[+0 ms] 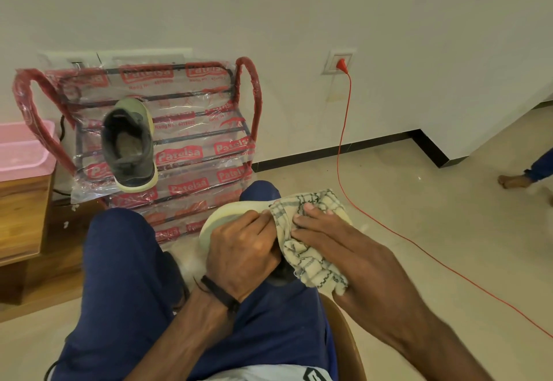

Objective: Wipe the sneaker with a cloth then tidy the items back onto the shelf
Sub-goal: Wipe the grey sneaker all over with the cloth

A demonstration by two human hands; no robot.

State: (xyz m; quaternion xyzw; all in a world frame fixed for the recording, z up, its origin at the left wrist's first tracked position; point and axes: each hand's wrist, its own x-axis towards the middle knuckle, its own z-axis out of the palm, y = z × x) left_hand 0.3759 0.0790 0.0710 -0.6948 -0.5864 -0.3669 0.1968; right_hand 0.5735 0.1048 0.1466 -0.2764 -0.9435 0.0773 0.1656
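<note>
The sneaker [223,216] lay sole-up across the person's lap, mostly hidden beneath both hands. The left hand [242,249] gripped it with curled fingers. The right hand [326,231] pressed the checked cloth [311,258] against the shoe, fingers nearly straight, with the cloth draped over the shoe and hanging under the palm. Beyond the knees stood the plastic-wrapped shelf [191,141], a second sneaker [130,144] resting on 1 of its tiers. A pink tray [21,150] sat left, and a red cable [341,147] ran from the wall socket [338,61].
</note>
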